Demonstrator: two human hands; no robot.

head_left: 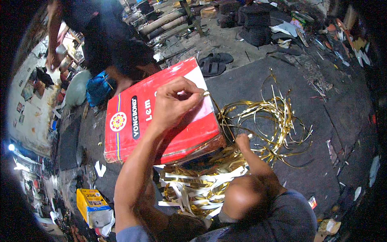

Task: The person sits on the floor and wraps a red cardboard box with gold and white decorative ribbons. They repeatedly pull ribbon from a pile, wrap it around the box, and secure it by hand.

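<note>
My left hand (177, 99) is over a large red box (161, 133) with a flower emblem, its thumb and finger pinched on the end of a thin gold strip (207, 93) at the box's right edge. From there the strip runs down toward my right hand (243, 142), which is closed around it beside the box's lower right corner; its fingers are partly hidden. A loose tangle of gold strips (278, 121) spreads over the dark mat to the right. Below the box lies a heap of white and gold strips (197, 187).
At the lower left stands a yellow and blue box (94, 205). Dark sandals (213, 64) lie beyond the red box. Another person (109, 36) is at the upper left, near a blue bag (98, 88). Dark stacked pieces (256, 30) stand at the back.
</note>
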